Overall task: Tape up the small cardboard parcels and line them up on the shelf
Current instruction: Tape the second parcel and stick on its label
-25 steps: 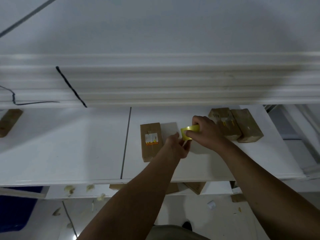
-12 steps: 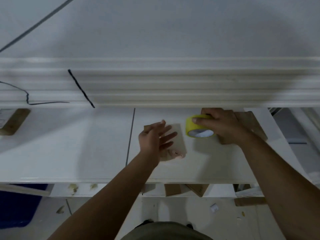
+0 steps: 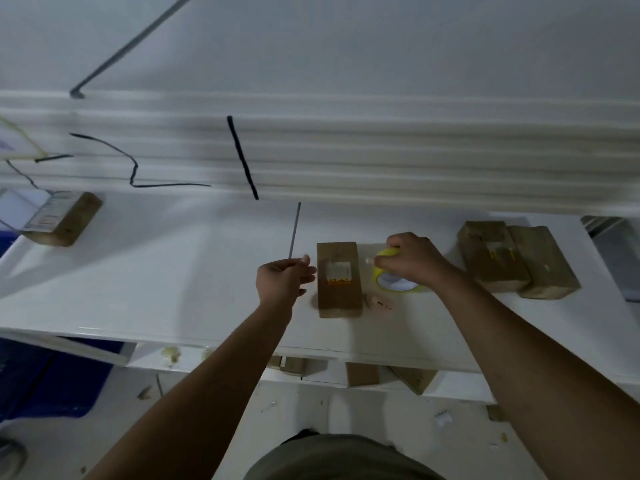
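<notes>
Tension is what this step needs. Your right hand (image 3: 412, 259) grips the yellow tape roll (image 3: 394, 284) from above, fingers curled over its rim. The roll is low over the shelf (image 3: 173, 271), just at 3 o'clock of the centre parcel (image 3: 339, 289). Your left hand (image 3: 282, 282) hovers at 9 o'clock of that parcel, fingers loosely curled, thumb and forefinger tips close together. Whether a tape end sits between them is too faint to tell. The parcel lies flat, its long axis running 12 to 6, label patch up.

By the look of it, you are set to run a strip across the top. Draw it low and taut from 3 to 9, land it over the flaps, then smooth from the middle outward and fold both ends down the side faces. The parcel looks light, so pin it with a finger before you tug, or it will slide with the tape.

Mind the front edge of the shelf: it lies near, at 6 o'clock of the parcel, and a pull toward you could drag the parcel over. The wall moulding (image 3: 381, 161) closes off 12 o'clock. Beyond the roll at 3 o'clock, 2 parcels (image 3: 491, 258) stand touching each other, near your right wrist, so swing the roll wide of them. A small pinkish scrap (image 3: 377, 302), which I cannot identify, lies at 5 o'clock of the parcel. Your open room is from 9 to 10 o'clock: bare shelf past the dark seam (image 3: 294, 230), out to 1 lone parcel (image 3: 64, 220) well apart.
</notes>
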`<action>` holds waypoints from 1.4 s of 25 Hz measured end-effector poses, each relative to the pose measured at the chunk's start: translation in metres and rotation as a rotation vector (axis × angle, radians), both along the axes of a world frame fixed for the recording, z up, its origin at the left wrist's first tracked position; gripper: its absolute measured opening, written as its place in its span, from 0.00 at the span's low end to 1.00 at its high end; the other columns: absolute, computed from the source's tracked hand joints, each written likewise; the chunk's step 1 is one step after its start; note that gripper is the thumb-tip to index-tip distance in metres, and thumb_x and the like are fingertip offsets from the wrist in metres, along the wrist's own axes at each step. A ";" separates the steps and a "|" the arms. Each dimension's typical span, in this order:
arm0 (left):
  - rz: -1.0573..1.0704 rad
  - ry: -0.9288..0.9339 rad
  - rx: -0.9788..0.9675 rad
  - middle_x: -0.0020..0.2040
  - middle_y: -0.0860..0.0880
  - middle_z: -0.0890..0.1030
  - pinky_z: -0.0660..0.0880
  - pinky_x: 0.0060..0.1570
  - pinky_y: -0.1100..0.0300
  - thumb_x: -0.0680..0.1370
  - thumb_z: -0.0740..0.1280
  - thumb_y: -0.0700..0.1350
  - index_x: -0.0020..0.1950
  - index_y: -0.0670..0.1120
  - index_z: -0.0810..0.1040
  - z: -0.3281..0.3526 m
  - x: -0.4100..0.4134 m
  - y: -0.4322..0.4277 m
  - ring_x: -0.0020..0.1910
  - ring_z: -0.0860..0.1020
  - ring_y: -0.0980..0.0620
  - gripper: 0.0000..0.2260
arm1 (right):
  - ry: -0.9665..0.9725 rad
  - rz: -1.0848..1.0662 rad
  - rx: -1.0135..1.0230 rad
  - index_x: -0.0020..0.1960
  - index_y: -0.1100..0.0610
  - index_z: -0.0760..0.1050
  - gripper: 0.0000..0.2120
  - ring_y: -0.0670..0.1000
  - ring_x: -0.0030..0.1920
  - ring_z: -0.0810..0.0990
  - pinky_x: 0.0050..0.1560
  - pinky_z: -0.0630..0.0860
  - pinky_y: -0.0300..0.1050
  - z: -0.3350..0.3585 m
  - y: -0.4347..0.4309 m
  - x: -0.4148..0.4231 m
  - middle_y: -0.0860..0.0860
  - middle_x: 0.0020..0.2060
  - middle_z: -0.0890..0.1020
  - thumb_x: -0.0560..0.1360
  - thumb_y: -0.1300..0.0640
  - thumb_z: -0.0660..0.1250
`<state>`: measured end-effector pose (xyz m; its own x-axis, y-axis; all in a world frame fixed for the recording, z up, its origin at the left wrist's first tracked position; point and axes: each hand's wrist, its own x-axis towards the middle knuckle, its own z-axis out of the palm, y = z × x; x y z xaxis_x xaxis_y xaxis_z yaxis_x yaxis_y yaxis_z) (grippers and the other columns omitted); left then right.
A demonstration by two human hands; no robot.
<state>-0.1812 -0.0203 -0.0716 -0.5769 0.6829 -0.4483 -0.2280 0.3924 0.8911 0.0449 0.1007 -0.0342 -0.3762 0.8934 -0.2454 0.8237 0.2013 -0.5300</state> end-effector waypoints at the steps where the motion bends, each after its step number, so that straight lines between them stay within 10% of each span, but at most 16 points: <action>1: -0.011 0.035 0.002 0.41 0.50 0.90 0.81 0.39 0.56 0.79 0.76 0.49 0.52 0.44 0.87 -0.005 0.000 0.003 0.42 0.89 0.53 0.08 | -0.027 -0.014 -0.005 0.35 0.54 0.65 0.22 0.55 0.36 0.71 0.37 0.63 0.49 -0.005 0.001 0.001 0.52 0.32 0.67 0.72 0.43 0.73; 16: -0.140 0.522 -0.316 0.55 0.49 0.84 0.82 0.52 0.49 0.84 0.63 0.56 0.59 0.51 0.80 -0.043 0.016 0.013 0.49 0.82 0.49 0.12 | -0.220 0.036 0.191 0.44 0.50 0.69 0.13 0.59 0.51 0.81 0.51 0.64 0.50 -0.034 -0.005 -0.027 0.51 0.43 0.81 0.75 0.41 0.65; 18: -0.203 0.448 -0.283 0.49 0.49 0.84 0.81 0.50 0.50 0.84 0.57 0.65 0.56 0.50 0.80 -0.040 0.031 0.008 0.46 0.82 0.50 0.22 | -0.253 0.033 0.230 0.45 0.51 0.69 0.13 0.60 0.52 0.81 0.50 0.64 0.50 -0.034 -0.011 -0.028 0.52 0.45 0.82 0.76 0.42 0.64; 21: -0.162 0.133 -0.110 0.55 0.45 0.85 0.84 0.55 0.45 0.78 0.74 0.60 0.64 0.44 0.80 -0.028 0.044 0.006 0.54 0.84 0.44 0.24 | -0.141 -0.009 0.157 0.40 0.50 0.66 0.16 0.57 0.46 0.79 0.46 0.65 0.49 -0.026 -0.017 -0.024 0.49 0.38 0.75 0.79 0.42 0.66; 26: -0.034 -0.419 0.199 0.45 0.42 0.87 0.83 0.38 0.53 0.83 0.71 0.46 0.56 0.40 0.85 -0.002 0.016 -0.004 0.45 0.86 0.44 0.10 | 0.668 0.030 -0.316 0.52 0.47 0.82 0.02 0.44 0.53 0.81 0.58 0.72 0.43 0.030 -0.021 0.015 0.40 0.46 0.84 0.80 0.52 0.73; 31: -0.132 -0.633 0.228 0.54 0.37 0.86 0.83 0.41 0.51 0.82 0.68 0.50 0.67 0.38 0.81 0.017 0.014 -0.022 0.47 0.87 0.42 0.19 | 0.642 0.026 -0.227 0.38 0.49 0.80 0.16 0.48 0.33 0.81 0.43 0.77 0.48 0.062 -0.037 0.021 0.45 0.29 0.79 0.69 0.37 0.76; 35: -0.263 -0.787 0.239 0.58 0.38 0.85 0.83 0.45 0.51 0.82 0.64 0.55 0.66 0.42 0.85 0.030 0.018 -0.035 0.50 0.86 0.43 0.21 | 0.269 0.033 -0.039 0.35 0.58 0.75 0.25 0.47 0.30 0.75 0.37 0.70 0.45 0.055 -0.042 0.018 0.48 0.26 0.74 0.70 0.36 0.76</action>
<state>-0.1633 -0.0550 -0.0413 0.0313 0.8775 -0.4785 -0.7416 0.3414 0.5775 0.0631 0.0591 0.0205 -0.4613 0.8715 -0.1662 0.6453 0.2010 -0.7370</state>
